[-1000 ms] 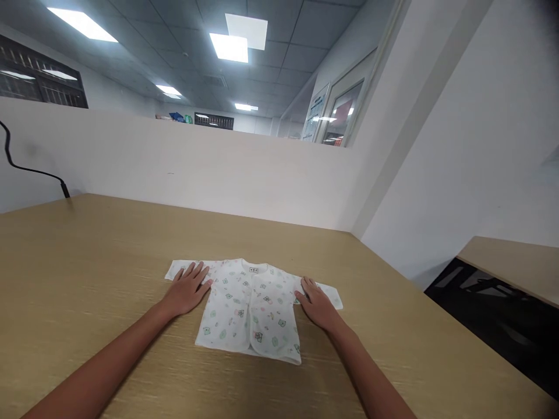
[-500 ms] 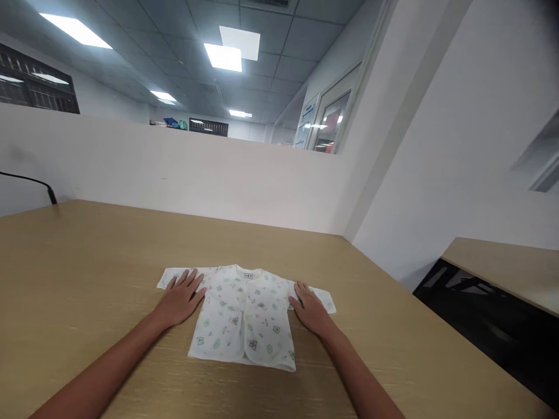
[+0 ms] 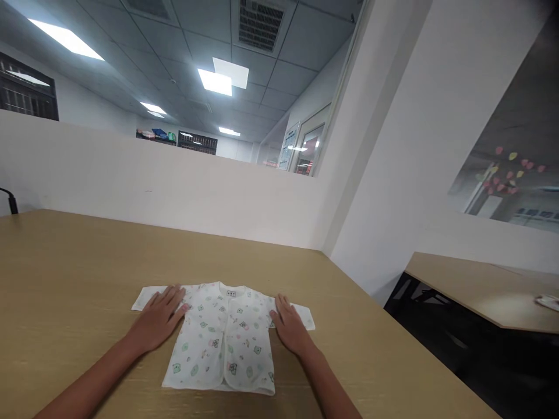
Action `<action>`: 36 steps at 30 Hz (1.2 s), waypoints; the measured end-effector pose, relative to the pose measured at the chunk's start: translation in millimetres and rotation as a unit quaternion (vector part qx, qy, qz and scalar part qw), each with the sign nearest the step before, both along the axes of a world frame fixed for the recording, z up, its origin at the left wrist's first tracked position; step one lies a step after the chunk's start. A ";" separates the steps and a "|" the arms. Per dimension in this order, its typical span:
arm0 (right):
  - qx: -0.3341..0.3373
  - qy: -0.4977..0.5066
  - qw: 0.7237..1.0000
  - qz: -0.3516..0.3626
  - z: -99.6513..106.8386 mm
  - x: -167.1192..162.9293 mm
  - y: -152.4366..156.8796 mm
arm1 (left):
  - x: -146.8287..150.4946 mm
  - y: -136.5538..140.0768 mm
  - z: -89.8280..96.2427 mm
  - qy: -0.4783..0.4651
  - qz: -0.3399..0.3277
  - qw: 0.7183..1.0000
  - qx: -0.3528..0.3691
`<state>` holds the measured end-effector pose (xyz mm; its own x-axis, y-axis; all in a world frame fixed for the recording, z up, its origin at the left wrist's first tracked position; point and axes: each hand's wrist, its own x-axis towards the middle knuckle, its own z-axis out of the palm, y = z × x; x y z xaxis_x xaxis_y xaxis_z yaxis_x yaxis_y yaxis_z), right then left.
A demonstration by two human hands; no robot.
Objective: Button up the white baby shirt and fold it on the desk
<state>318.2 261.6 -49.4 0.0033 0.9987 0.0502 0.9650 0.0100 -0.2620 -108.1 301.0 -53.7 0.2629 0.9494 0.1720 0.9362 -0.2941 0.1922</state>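
Note:
A small white baby shirt (image 3: 222,340) with a green, pink and dark print lies spread out, front side up. Its neckline points away from me and its sleeves stretch out to both sides. My left hand (image 3: 159,317) rests flat on the left sleeve near the shoulder, fingers extended. On the other sleeve, close to the armpit, lies my right hand (image 3: 290,326), also flat with the fingers stretched out. Neither hand grips the cloth. Parts of both sleeves are hidden under the hands.
The shirt lies on a wooden table (image 3: 109,250). A low white wall (image 3: 218,201) runs along its far edge and meets a wall on the right. Beyond a gap stands a second table (image 3: 471,285). A black cable (image 3: 12,203) shows at the far left.
The camera view has swung right and slightly up, so the shirt and hands appear lower and farther left. Both hands stay flat on the sleeves.

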 end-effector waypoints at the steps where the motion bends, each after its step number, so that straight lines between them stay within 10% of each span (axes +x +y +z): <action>1: -0.004 0.006 1.000 0.025 -1.4 -2.3 -0.1 | 2.0 -0.9 -1.0 -0.005 -0.022 1.000 -0.006; 8: -0.013 -0.061 0.994 -0.090 -4.9 19.4 3.4 | -6.3 2.3 6.0 0.049 0.114 0.991 -0.039; 17: 0.058 0.052 0.994 0.076 -14.5 -19.8 6.0 | 29.6 -12.9 5.8 -0.004 -0.034 0.999 -0.003; 36: 0.029 0.076 0.993 0.080 -12.1 -10.6 1.7 | 13.2 -14.9 19.5 0.026 0.016 0.998 -0.046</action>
<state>307.6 263.4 -61.5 -0.1433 0.9826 0.1185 0.8992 0.1793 -0.3991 -94.9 286.0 -34.2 0.2390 0.9684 0.0714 0.9542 -0.2479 0.1674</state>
